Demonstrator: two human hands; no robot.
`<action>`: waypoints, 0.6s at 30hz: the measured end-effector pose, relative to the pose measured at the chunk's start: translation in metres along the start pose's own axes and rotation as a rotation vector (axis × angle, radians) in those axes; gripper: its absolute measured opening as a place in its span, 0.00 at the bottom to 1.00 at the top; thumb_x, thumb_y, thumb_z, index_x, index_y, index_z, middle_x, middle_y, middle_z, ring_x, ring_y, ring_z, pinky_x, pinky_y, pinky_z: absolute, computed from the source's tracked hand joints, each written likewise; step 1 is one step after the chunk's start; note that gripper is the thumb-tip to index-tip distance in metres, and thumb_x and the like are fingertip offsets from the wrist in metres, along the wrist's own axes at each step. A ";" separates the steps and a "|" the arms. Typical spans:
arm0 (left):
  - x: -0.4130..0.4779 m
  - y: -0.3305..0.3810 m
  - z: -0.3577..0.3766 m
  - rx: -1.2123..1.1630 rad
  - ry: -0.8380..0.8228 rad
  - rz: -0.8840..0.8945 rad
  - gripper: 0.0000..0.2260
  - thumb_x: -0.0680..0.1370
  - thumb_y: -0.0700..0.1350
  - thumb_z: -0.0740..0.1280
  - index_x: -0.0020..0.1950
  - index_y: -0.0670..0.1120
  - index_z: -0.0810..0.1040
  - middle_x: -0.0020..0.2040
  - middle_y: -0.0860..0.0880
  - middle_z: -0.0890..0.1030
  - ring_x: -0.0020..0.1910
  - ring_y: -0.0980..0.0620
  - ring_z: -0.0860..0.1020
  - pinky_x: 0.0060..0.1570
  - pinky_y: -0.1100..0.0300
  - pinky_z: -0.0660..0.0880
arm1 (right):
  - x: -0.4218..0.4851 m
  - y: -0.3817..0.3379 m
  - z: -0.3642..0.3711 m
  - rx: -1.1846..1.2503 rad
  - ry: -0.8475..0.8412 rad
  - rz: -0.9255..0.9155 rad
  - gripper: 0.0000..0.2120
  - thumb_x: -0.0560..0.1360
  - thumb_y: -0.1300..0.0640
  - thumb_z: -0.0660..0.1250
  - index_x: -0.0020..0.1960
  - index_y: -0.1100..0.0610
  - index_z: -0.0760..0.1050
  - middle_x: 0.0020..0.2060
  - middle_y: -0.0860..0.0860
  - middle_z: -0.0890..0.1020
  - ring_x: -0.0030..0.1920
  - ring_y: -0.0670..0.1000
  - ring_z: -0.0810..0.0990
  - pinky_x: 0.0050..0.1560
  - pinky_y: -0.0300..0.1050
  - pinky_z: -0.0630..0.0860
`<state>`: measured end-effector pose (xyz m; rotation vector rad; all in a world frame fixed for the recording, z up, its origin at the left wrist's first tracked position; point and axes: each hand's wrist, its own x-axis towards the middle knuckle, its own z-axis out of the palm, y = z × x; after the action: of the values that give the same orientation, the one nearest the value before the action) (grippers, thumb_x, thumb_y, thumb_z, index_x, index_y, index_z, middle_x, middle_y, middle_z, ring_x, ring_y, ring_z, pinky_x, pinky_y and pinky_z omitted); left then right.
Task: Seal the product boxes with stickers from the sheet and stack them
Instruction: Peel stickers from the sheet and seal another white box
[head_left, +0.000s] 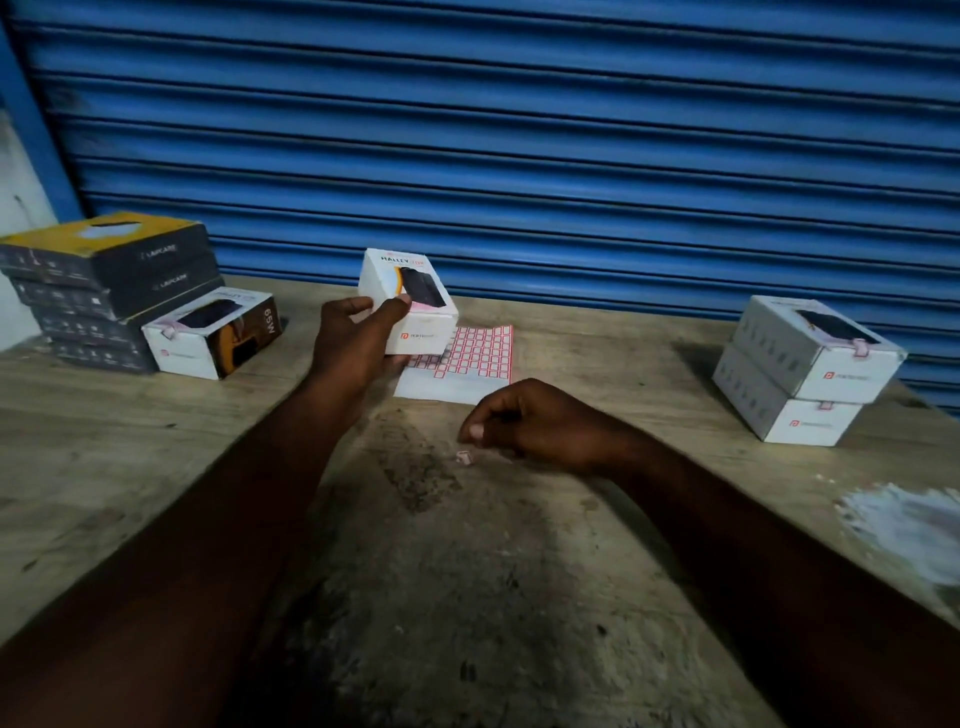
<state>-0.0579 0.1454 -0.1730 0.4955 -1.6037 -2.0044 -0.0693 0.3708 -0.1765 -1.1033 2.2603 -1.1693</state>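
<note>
Box (427, 318) gripped by our left hand (353, 338) over the sticker sheet (480, 358); our right hand (545, 421) curls on the table (156, 441), whether holding anything we cannot tell.

**Readable markings, placed from the sticker sheet (478, 358)**

1. White box (415, 291), held in the left hand (353, 343) over the sheet's left edge: "HALLEY" in grey capitals on top, with blurred orange characters after it. On the front, a red logo and a grey word beginning "PORT", the rest smeared.
2. Brown-and-white box (228, 338), well left of the sheet: "65W" in white on its brown side. The red logo's wording on the front is illegible.
3. Dark boxes (104, 270), stacked farther left: "LAPCARE" on the top two sides.
4. Two stacked white boxes (779, 364), well right of the sheet: red logo and red word on each front, too small to read.
</note>
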 end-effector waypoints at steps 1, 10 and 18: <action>0.002 0.001 -0.004 0.029 -0.006 -0.008 0.29 0.71 0.53 0.78 0.66 0.43 0.72 0.60 0.43 0.81 0.52 0.48 0.84 0.41 0.51 0.84 | 0.000 0.001 0.001 0.066 0.037 0.033 0.06 0.79 0.63 0.67 0.51 0.63 0.82 0.36 0.49 0.82 0.30 0.39 0.75 0.32 0.32 0.71; 0.013 0.004 -0.030 0.210 -0.025 -0.194 0.26 0.73 0.57 0.69 0.66 0.44 0.75 0.55 0.42 0.83 0.49 0.45 0.83 0.36 0.55 0.80 | 0.017 0.022 0.000 -0.681 0.301 -0.094 0.26 0.74 0.40 0.60 0.68 0.52 0.73 0.65 0.50 0.77 0.65 0.54 0.74 0.62 0.51 0.71; 0.055 -0.019 -0.048 0.616 0.083 -0.053 0.35 0.57 0.64 0.64 0.58 0.44 0.80 0.54 0.40 0.83 0.52 0.39 0.82 0.57 0.43 0.79 | 0.008 0.024 -0.013 -0.816 0.326 -0.091 0.16 0.76 0.42 0.65 0.57 0.51 0.76 0.54 0.50 0.77 0.57 0.52 0.75 0.55 0.51 0.73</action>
<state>-0.0769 0.0782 -0.2005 0.8365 -2.1620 -1.4678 -0.0939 0.3802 -0.1879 -1.3620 3.0947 -0.4401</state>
